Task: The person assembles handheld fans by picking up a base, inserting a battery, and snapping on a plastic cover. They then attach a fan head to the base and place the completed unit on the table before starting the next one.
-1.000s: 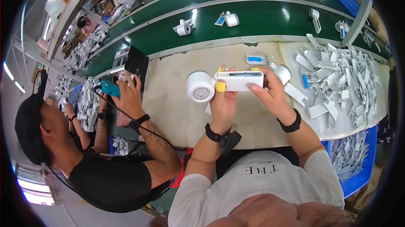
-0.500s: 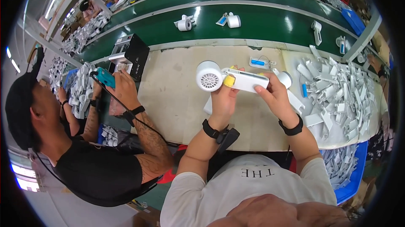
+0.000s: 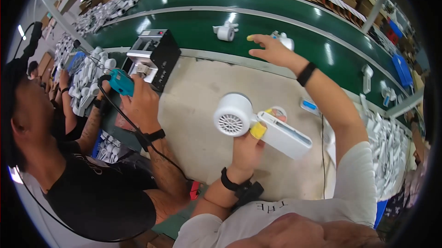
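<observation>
My left hand [image 3: 247, 153] is closed round a white handheld fan [image 3: 232, 114] where its round, grilled head meets the handle. The long handle [image 3: 285, 135] points right and toward me, with an open slot along its upper side. Yellow wrapping covers my left thumb. My right hand [image 3: 276, 52] is off the fan, stretched out over the green conveyor belt [image 3: 193, 29], fingers apart and holding nothing I can see. Just beyond it on the belt sits another white fan [image 3: 286, 41], partly hidden by the hand.
At left a co-worker in black grips a teal power screwdriver [image 3: 122, 82] with a dark cable. A black and silver machine [image 3: 161, 61] stands at the table's [image 3: 193, 91] left corner. White casing parts [image 3: 386, 149] are heaped at right, near an open casing with a blue battery [image 3: 309, 105].
My right hand has let go of the fan's handle and moved up and left over the belt. The fan, still in my left hand, is lower and its handle tilts more. The view has shifted.
</observation>
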Demonstrator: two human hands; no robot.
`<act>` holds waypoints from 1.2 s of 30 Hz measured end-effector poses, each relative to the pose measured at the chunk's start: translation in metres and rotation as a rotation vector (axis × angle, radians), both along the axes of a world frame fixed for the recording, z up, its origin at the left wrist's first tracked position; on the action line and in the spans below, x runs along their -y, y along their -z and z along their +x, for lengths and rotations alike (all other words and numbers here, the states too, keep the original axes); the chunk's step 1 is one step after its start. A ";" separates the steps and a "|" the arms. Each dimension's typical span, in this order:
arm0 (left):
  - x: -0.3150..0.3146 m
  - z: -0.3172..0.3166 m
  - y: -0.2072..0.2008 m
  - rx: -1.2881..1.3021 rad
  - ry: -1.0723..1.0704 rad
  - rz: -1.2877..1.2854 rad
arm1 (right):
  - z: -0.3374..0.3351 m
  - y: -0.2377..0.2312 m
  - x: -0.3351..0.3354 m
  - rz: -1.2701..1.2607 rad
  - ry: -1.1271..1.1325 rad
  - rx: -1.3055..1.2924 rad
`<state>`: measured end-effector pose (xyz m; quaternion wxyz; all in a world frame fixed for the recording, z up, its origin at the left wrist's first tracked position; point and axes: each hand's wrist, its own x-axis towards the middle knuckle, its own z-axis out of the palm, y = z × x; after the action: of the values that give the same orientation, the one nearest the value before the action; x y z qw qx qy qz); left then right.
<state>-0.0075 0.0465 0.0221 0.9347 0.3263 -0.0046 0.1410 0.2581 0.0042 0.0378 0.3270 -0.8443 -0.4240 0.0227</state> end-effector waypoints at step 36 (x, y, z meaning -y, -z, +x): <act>-0.008 0.032 0.031 -0.201 0.152 -0.064 | 0.088 0.051 0.036 -0.343 0.190 -0.005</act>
<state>0.0240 0.0542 -0.0091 0.9484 0.3075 0.0689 0.0365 0.3459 -0.0315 -0.0132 0.1799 -0.9238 -0.3314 0.0658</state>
